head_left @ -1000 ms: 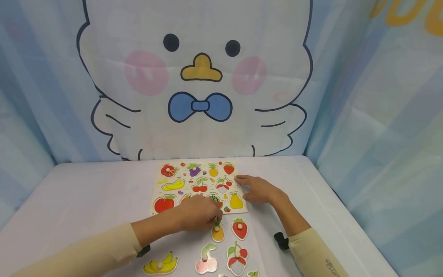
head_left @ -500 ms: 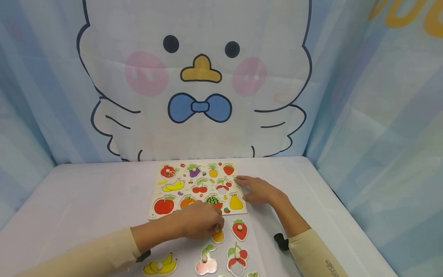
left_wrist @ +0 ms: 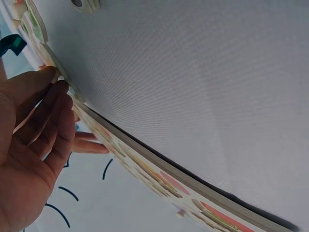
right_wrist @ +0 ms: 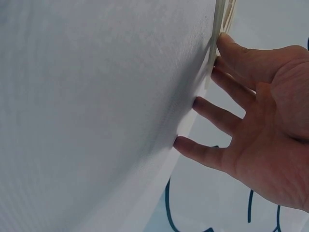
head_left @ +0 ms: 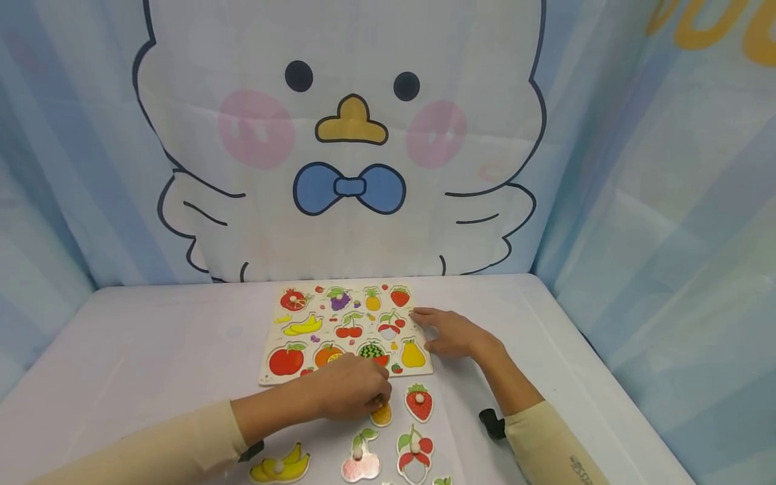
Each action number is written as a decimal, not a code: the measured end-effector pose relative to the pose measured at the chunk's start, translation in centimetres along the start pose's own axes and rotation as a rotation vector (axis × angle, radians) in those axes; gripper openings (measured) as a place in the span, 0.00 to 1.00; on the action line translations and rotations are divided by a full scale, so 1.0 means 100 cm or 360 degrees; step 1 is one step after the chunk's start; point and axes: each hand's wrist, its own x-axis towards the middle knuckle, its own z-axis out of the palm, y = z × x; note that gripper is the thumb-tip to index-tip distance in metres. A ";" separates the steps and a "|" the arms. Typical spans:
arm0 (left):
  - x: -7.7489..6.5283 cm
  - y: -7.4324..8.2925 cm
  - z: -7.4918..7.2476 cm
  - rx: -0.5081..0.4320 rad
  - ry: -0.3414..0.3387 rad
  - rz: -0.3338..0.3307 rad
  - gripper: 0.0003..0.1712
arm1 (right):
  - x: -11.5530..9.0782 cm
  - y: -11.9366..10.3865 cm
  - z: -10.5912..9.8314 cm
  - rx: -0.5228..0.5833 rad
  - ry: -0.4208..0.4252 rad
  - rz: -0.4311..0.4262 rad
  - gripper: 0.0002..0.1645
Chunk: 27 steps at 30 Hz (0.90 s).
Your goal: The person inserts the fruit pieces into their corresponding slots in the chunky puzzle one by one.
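Observation:
My left hand (head_left: 351, 387) reaches over the front edge of a fruit puzzle board (head_left: 265, 364). Its thumb and fingertips pinch the pineapple puzzle piece (head_left: 381, 415) by its upper part, which the fingers hide. In the left wrist view, thumb and forefinger meet at the piece (left_wrist: 75, 92), low over the table. My right hand (head_left: 453, 333) touches the board's right edge with fingers spread; the right wrist view shows its thumb against the board's side (right_wrist: 218, 29). To the right of the left hand lies a strawberry piece (head_left: 419, 404) with a round knob.
Nearer me lie a banana piece (head_left: 281, 466), a pink-red cherry piece (head_left: 362, 461) and a red-and-white fruit piece (head_left: 415, 458). Another piece (head_left: 443, 481) is cut off by the frame's bottom. A printed curtain (head_left: 351, 242) closes off the table's far edge.
My left hand has shifted slightly down and toward me, onto the pineapple piece, now covering its leafy top. The right hand stays at the board's edge.

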 end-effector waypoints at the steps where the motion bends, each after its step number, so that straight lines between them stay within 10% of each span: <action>1: 0.000 0.000 0.000 0.0001 0.0002 -0.0001 0.04 | 0.000 0.000 0.000 0.0003 0.0000 -0.0001 0.41; 27: 0.002 -0.011 -0.012 0.0033 0.0027 -0.0073 0.04 | -0.001 -0.001 0.000 0.0024 -0.0011 0.0023 0.41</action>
